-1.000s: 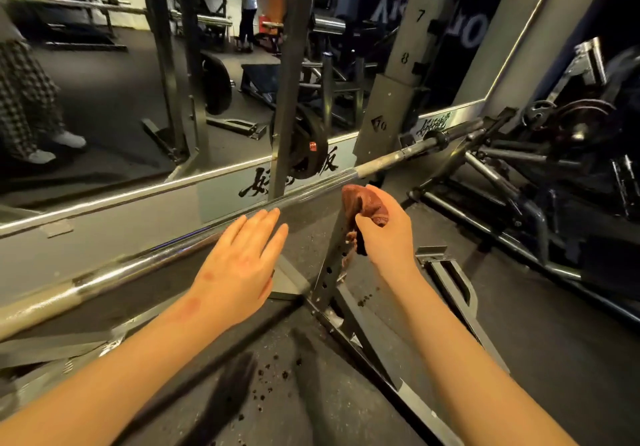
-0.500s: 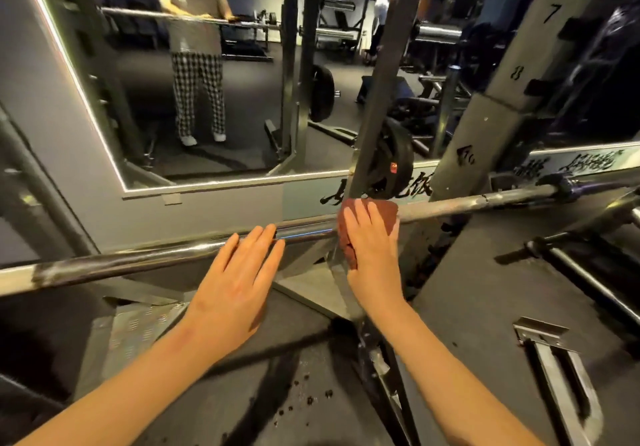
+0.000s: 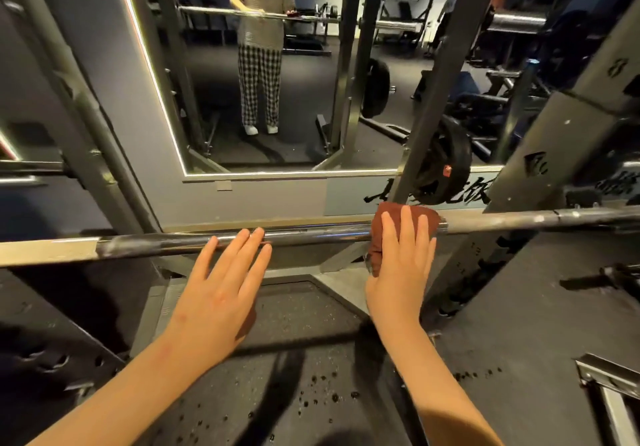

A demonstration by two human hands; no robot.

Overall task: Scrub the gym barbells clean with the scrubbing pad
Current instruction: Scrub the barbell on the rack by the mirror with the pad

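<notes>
Head view: barbell (image 3: 311, 238) runs straight across frame from 9 to 3 o'clock, racked at about waist level, mirror (image 3: 194, 75) behind it at 12. Scrubbing pad (image 3: 375, 255), reddish-brown, is draped over the bar just right of centre. Right hand (image 3: 401, 265) lies flat on it, fingers straight and slightly spread, pressing the pad onto the bar, no pinch. Left hand (image 3: 225, 290) is flat too, fingers straight and close together, fingertips laid on the bar at the pad's 9 o'clock side, holding nothing. Progress, as a guess: mid-scrub. The stretch between the hands reads shiny; the bar toward 3 o'clock looks dull and speckled, the far 9 o'clock end pale and matte, so both ends likely remain, and other bars are not judged here. Room: a small ring on the bar sits just beside the pad toward 3, so expect a bump there. Dark rack post (image 3: 426, 99) crosses behind the bar at the pad's 12; grey slanted post (image 3: 540, 155) is near at 2. Toward 9 the left hand blocks the stroke. Below the bar is free space over the wet-spotted floor (image 3: 311, 400).
</notes>
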